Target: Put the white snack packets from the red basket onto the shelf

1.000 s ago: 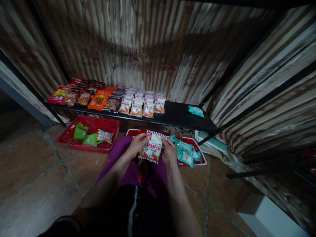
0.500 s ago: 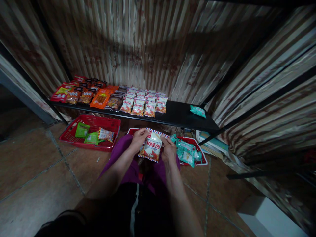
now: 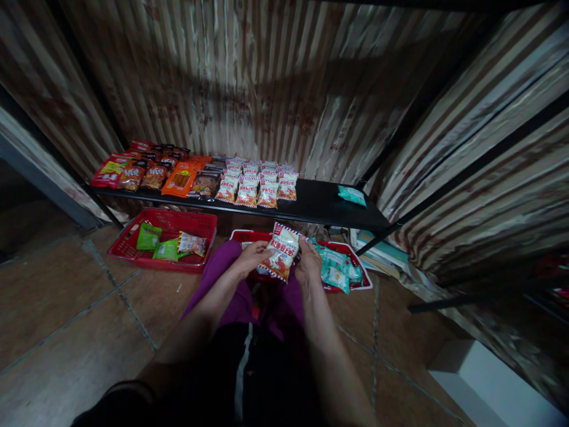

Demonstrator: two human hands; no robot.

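Between my two hands, above my knees, is a white and orange snack bag (image 3: pixel 284 249) with red lettering and striped ends, tilted a little. My left hand (image 3: pixel 254 258) grips its left edge, thumb on the front. At its upper right edge, my right hand (image 3: pixel 308 261) holds the bag with bent fingers, partly hidden. Just beyond the hands, the black shelf (image 3: pixel 315 204) bears several matching snack bags (image 3: pixel 247 191) in rows. A red basket (image 3: pixel 240 234) lies under the hands, its middle covered by them; teal bags (image 3: pixel 335 267) fill its right part.
Another red basket (image 3: pixel 128 243) on the left holds green bags (image 3: pixel 149 237) and a striped bag (image 3: pixel 192 243). Orange packs (image 3: pixel 180 178) and red packs (image 3: pixel 109 170) stand on the shelf's left, a teal bag (image 3: pixel 352 196) on its right. A white box (image 3: pixel 493 379) sits at lower right.
The snack bag has moved slightly up and to the right and has turned from nearly square-on to tilted. My left hand has slid from its top corner down to its left edge.
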